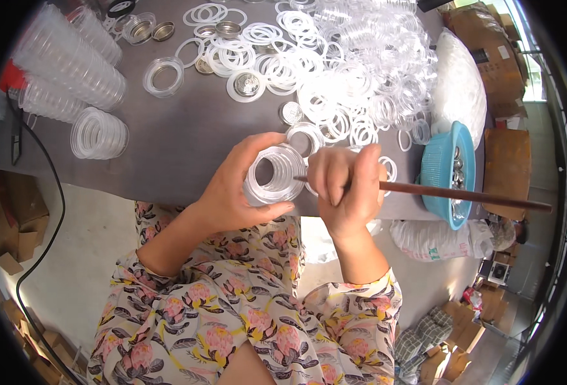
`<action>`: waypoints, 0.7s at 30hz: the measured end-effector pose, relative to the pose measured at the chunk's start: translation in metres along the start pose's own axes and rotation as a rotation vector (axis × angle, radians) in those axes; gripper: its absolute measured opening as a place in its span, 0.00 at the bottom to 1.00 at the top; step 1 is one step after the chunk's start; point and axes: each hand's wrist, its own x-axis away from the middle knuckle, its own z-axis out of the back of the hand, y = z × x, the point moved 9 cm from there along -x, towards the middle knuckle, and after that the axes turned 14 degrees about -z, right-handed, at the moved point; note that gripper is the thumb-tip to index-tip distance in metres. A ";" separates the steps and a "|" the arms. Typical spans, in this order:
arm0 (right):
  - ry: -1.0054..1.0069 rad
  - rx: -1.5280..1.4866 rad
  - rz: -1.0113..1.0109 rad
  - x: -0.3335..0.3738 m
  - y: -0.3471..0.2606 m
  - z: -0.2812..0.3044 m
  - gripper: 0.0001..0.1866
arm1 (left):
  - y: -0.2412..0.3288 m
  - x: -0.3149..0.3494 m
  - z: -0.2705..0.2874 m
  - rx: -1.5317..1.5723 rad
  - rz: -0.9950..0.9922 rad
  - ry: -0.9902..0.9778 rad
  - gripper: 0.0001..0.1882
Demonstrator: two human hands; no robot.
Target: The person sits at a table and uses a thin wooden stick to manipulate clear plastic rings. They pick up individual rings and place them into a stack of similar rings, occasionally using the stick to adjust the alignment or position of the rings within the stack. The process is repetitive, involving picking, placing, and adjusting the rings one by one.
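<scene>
Near the table's front edge, my left hand (pixel 227 186) is wrapped round a clear plastic ringed piece (pixel 288 190), round like a short cup or a stack of rings. Its round opening faces up toward me. My right hand (pixel 349 189) is closed in a fist round a thin brown stick (pixel 463 194). The tip of that stick reaches the right side of the clear piece, and its long end sticks out to the right. Just beyond my hands lie a clear ring (pixel 304 136) and a small metal mesh disc (pixel 291 113).
White flat rings (pixel 235 56) and a heap of clear plastic rings (pixel 386 58) cover the far table. Stacked clear cups (pixel 71 61) stand at left. A blue basket (pixel 438 173) with metal parts sits at right, beside a white bag (pixel 458 83). A black cable (pixel 55 218) hangs at left.
</scene>
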 end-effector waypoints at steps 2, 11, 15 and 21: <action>0.036 0.012 -0.084 0.005 0.007 0.000 0.32 | 0.002 -0.001 0.000 0.001 -0.027 -0.002 0.41; 0.055 -0.063 -0.210 -0.008 0.026 -0.030 0.32 | 0.000 0.001 -0.001 0.006 -0.016 -0.001 0.40; 0.042 -0.101 -0.253 -0.026 0.030 -0.038 0.32 | -0.004 0.006 -0.003 -0.008 0.002 -0.034 0.39; 0.096 -0.021 -0.129 -0.049 0.023 -0.030 0.32 | -0.010 0.008 -0.005 0.166 0.098 0.040 0.40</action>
